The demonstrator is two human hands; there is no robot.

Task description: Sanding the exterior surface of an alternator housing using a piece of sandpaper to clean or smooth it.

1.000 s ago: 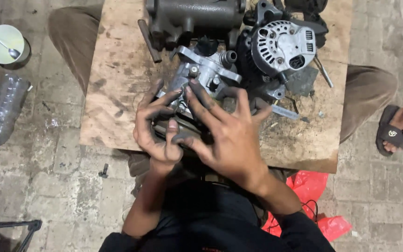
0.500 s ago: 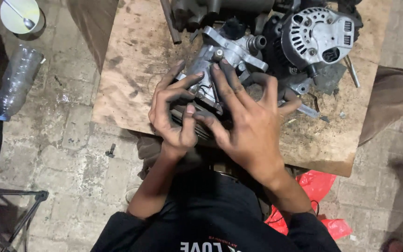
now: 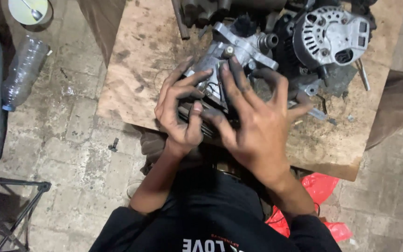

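right now you are pressing both hands onto a grey cast-metal engine part with a ribbed black pulley end, which is lying on the stained brown wooden board right under your fingertips. your left hand is curling around the near left side of it, fingers bent and slightly apart, thumb tucked down against the dark ribbed end. your right hand is lying flat over the top, fingers fanned wide, the tips reaching the pale bracket arm beyond them.

it is looking heavy and rigid, a solid casting that will not give under pressure, and the black grime on your fingers suggests a greasy, slippery surface. probably the surest hold is around the body and the bracket lugs just past your fingertips, not the smooth round end.

beyond your right fingertips a silver finned alternator with slotted vents is sitting among darker metal parts. off past your left knuckles a clear crushed plastic bottle is lying on the stone floor, and a red plastic bag is showing beside your right forearm.

compared with half a second ago, your hands are keeping nearly the same grip; the view is shifting slightly so the board sits a little higher and further right.
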